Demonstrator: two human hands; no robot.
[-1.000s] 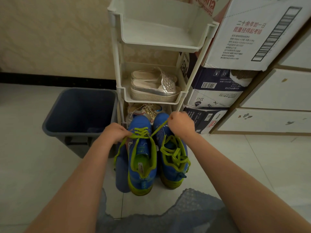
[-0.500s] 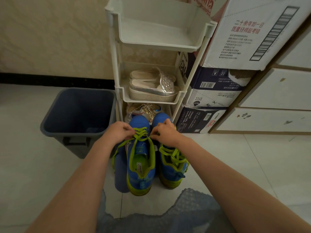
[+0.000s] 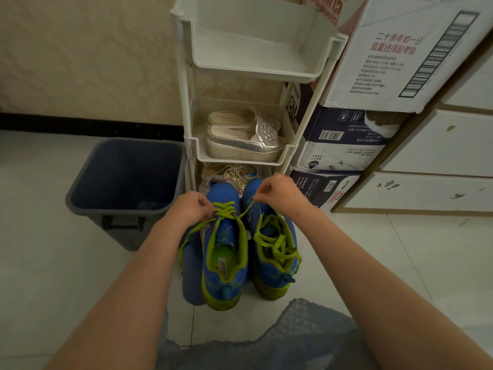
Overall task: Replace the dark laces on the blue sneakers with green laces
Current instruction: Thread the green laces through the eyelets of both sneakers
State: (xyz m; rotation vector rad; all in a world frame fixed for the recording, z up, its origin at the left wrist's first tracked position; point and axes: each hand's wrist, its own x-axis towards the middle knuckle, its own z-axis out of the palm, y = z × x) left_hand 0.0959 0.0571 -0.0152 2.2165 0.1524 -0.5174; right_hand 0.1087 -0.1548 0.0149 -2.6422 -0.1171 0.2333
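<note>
- Sneakers [image 3: 226,284]: blue pair, side by side on floor [image 3: 373,263], toes toward white rack [image 3: 186,102].
- Hands: left hand [image 3: 190,209] pinches one end of green lace [image 3: 229,209]; right hand [image 3: 280,194] pinches the other end, pulled taut.

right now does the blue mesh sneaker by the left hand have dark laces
No, that blue mesh sneaker by the left hand carries a green lace.

1 head-worn camera looks down, close over the blue sneakers [image 3: 229,231].
</note>
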